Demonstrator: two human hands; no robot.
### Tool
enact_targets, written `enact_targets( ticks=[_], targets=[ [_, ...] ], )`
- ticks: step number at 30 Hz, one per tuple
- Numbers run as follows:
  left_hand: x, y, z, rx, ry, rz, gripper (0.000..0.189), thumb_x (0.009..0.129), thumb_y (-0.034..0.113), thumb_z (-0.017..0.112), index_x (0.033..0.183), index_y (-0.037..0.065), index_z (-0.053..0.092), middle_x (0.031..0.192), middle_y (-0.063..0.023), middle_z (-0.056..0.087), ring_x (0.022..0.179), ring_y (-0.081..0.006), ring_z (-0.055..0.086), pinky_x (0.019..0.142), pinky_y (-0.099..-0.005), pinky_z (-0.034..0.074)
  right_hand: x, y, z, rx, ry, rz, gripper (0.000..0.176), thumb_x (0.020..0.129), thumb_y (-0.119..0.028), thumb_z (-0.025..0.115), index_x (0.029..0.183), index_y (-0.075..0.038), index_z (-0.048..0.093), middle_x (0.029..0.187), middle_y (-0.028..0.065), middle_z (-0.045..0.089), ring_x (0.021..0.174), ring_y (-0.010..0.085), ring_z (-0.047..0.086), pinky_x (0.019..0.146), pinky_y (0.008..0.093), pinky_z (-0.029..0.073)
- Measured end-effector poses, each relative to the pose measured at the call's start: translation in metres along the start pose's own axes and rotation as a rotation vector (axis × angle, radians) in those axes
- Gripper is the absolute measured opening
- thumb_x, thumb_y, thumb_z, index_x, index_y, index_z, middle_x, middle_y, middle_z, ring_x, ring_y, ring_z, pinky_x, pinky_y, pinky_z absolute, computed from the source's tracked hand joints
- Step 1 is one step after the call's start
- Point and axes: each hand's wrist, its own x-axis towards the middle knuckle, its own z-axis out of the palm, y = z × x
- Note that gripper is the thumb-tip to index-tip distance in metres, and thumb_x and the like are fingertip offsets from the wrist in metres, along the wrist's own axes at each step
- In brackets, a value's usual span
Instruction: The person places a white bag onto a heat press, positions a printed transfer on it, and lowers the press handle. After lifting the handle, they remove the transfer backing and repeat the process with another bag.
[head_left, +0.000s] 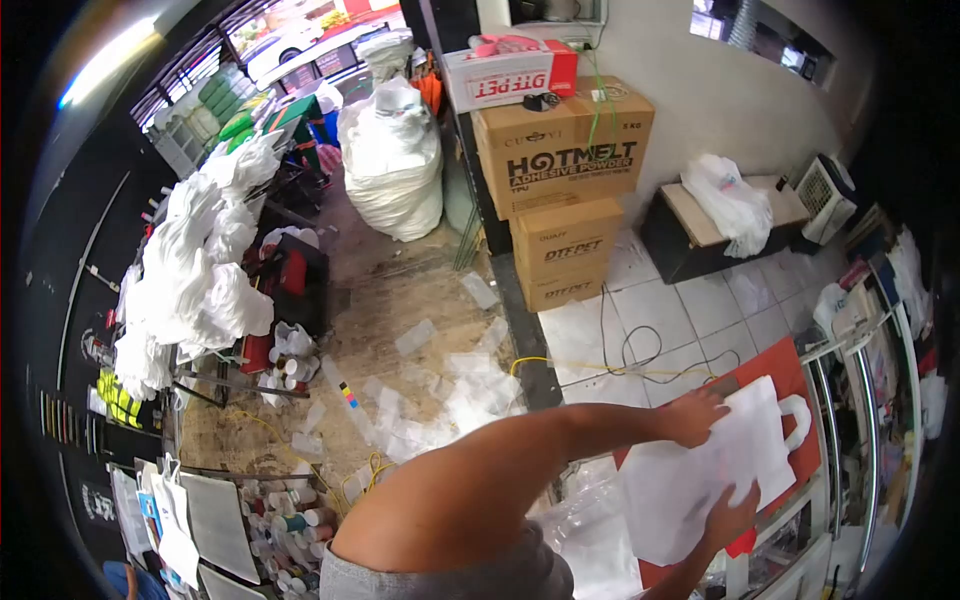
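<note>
Should the left hand (692, 417) and right hand (733, 518) pull unevenly, the white tote bag (670, 495) lying on the red board (782, 366) may crease; whether fingers pinch it cannot be determined.

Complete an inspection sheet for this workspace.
Surface: red board, partly covered.
Job's things: white bag spread on the board, with a handle loop at its far end.
Clutter: loose sheets scattered across the floor; many containers crowded together.
Hands: left hand and right hand both at the bag; grip unclear.
Cables: yellow cable and looping dark cable on the floor.
Surroundings: stacked cartons, bulging white sack.
</note>
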Motion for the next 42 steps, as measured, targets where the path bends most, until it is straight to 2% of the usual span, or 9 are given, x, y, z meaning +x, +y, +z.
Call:
enact_targets(
  ticks=[8, 11, 24, 27, 28, 29, 35, 40, 42],
  targets=[
    [-0.137, -0.006, -0.011, -0.216, -0.054, -0.313, 0.047, 0.085, 0.026, 0.059, 0.125, 0.006, 0.047, 0.126, -0.0207, 0.052, 0.100, -0.0385, 0.064, 0.083, -0.0475, 0.054, -0.175, 0.021, -0.036, 0.025, 0.075, 0.483, 0.057, 0.088, -0.039, 0.069, 0.104, 0.014, 0.056, 0.095, 0.0304, 0.061, 0.087, 0.0430, 0.060, 0.076, 0.0507, 0.052],
    [-0.143, -0.006, 0.005, -0.233, 0.029, -0.328, 0.048, 0.084, 0.026, 0.059, 0.126, 0.005, 0.046, 0.127, -0.0222, 0.051, 0.102, -0.0386, 0.063, 0.085, -0.0467, 0.053, -0.167, -0.001, -0.035, 0.170, -0.044, 0.706, 0.053, 0.097, -0.038, 0.053, 0.129, 0.005, 0.054, 0.126, 0.0252, 0.058, 0.112, 0.0403, 0.057, 0.095, 0.0463, 0.045],
    [-0.121, -0.058, 0.089, -0.080, 0.105, -0.247, 0.034, 0.087, 0.024, 0.054, 0.107, -0.002, 0.060, 0.120, -0.0266, 0.057, 0.110, -0.0400, 0.058, 0.095, -0.0456, 0.048, -0.176, -0.022, -0.037, 1.003, -0.085, 0.636, 0.050, 0.084, -0.025, 0.059, 0.124, 0.005, 0.051, 0.125, 0.0241, 0.052, 0.111, 0.0419, 0.055, 0.086, 0.0493, 0.055],
    [-0.122, -0.044, 0.055, 0.170, -0.145, -0.052, 0.032, 0.088, 0.023, 0.056, 0.106, -0.002, 0.065, 0.132, -0.0283, 0.052, 0.124, -0.0377, 0.050, 0.109, -0.0420, 0.037, -0.190, 0.036, 0.002, 0.756, 0.062, 0.588, 0.040, 0.081, -0.009, 0.066, 0.119, 0.000, 0.055, 0.126, 0.0202, 0.056, 0.114, 0.0289, 0.056, 0.097, 0.0393, 0.045],
    [-0.123, -0.066, 0.090, -0.251, 0.390, -0.060, 0.029, 0.084, 0.016, 0.062, 0.108, 0.000, 0.065, 0.117, -0.0258, 0.062, 0.107, -0.0368, 0.062, 0.094, -0.0419, 0.050, -0.199, 0.050, 0.020, 0.655, 0.195, 0.563, 0.036, 0.087, -0.009, 0.058, 0.120, 0.002, 0.053, 0.106, 0.0154, 0.065, 0.098, 0.0263, 0.063, 0.088, 0.0359, 0.050],
    [-0.121, -0.037, 0.047, -0.398, 0.170, -0.220, 0.041, 0.081, 0.009, 0.065, 0.120, 0.001, 0.056, 0.112, -0.0243, 0.063, 0.106, -0.0373, 0.062, 0.093, -0.0426, 0.049, -0.187, 0.020, -0.001, 0.486, 0.139, 0.645, 0.033, 0.086, -0.003, 0.060, 0.119, -0.001, 0.057, 0.110, 0.0152, 0.066, 0.101, 0.0221, 0.064, 0.089, 0.0350, 0.049],
    [-0.118, -0.018, 0.031, -0.422, 0.197, -0.154, 0.038, 0.079, 0.003, 0.065, 0.116, 0.001, 0.057, 0.089, -0.0121, 0.069, 0.082, -0.0204, 0.068, 0.074, -0.0342, 0.054, -0.177, -0.007, -0.013, 0.472, 0.258, 0.739, 0.033, 0.085, -0.006, 0.065, 0.117, -0.002, 0.059, 0.100, 0.0175, 0.070, 0.090, 0.0283, 0.069, 0.079, 0.0372, 0.054],
    [-0.110, -0.025, 0.051, -1.009, 0.028, -0.356, 0.045, 0.075, 0.007, 0.074, 0.116, 0.003, 0.056, 0.095, -0.0153, 0.068, 0.086, -0.0246, 0.068, 0.080, -0.0365, 0.055, -0.187, 0.014, -0.007, 0.453, 0.285, 0.574, 0.033, 0.085, -0.009, 0.063, 0.116, 0.002, 0.059, 0.104, 0.0185, 0.068, 0.098, 0.0317, 0.065, 0.087, 0.0391, 0.051],
    [-0.116, -0.036, 0.071, -0.645, 0.060, -0.301, 0.047, 0.077, 0.010, 0.068, 0.122, 0.005, 0.053, 0.108, -0.0174, 0.063, 0.099, -0.0284, 0.062, 0.088, -0.0389, 0.051, -0.191, 0.027, 0.006, 0.477, 0.157, 0.497, 0.037, 0.084, -0.014, 0.060, 0.116, 0.004, 0.056, 0.111, 0.0194, 0.062, 0.106, 0.0323, 0.060, 0.088, 0.0415, 0.052]
  ],
)
